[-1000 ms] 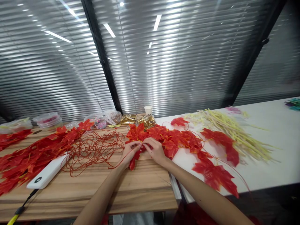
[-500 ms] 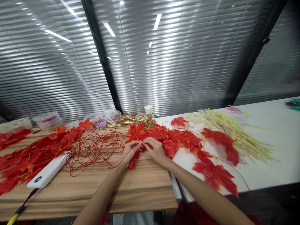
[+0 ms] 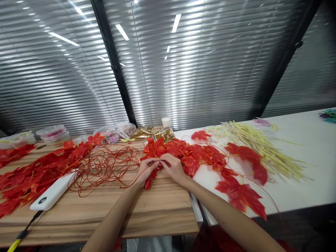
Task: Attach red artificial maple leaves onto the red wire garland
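Note:
My left hand [image 3: 145, 172] and my right hand [image 3: 173, 168] meet at the fingertips over the near edge of a pile of red artificial maple leaves [image 3: 194, 154]. Both are closed in a pinch. A thin red cord [image 3: 140, 175] runs across the left palm toward the pinched fingers, so the left hand grips it. What lies between the right fingertips is too small to make out. One leaf [image 3: 148, 182] hangs below the hands. To the left spreads a loose tangle of the same red cord [image 3: 107, 164].
More red leaves [image 3: 49, 166] lie on the wooden table [image 3: 157, 217], beside a white power bank [image 3: 54, 192] with a cable. Gold packets [image 3: 164, 134] and a paper cup [image 3: 166, 122] stand behind. Yellow strips [image 3: 267, 150] lie on the white table [image 3: 312, 150] at right.

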Demonstrator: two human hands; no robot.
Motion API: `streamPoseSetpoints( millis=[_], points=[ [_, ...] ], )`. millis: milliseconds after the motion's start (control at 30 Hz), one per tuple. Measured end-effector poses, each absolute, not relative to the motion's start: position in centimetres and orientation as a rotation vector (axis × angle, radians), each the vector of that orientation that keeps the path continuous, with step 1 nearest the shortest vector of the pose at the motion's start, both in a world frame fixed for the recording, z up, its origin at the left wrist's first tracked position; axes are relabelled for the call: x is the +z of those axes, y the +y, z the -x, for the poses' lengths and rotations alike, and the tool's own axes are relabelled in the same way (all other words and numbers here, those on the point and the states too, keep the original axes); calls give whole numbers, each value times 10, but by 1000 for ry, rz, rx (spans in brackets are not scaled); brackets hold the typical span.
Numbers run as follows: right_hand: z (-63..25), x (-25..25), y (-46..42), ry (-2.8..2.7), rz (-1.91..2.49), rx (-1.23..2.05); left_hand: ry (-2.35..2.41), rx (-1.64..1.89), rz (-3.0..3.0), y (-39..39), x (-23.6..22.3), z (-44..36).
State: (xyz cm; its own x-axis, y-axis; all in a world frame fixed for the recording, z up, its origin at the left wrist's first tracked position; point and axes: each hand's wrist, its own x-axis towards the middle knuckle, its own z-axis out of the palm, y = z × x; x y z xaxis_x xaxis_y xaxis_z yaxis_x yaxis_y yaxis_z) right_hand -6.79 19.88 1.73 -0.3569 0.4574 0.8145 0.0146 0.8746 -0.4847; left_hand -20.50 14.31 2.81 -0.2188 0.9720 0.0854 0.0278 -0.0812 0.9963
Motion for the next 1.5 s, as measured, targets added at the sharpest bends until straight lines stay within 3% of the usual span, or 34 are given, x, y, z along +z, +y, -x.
streamPoseSetpoints(
  millis=[1500],
  points=[
    [69,16,197,-2027,314,537,1403,1234,-1456,144,27,207]
  ],
)
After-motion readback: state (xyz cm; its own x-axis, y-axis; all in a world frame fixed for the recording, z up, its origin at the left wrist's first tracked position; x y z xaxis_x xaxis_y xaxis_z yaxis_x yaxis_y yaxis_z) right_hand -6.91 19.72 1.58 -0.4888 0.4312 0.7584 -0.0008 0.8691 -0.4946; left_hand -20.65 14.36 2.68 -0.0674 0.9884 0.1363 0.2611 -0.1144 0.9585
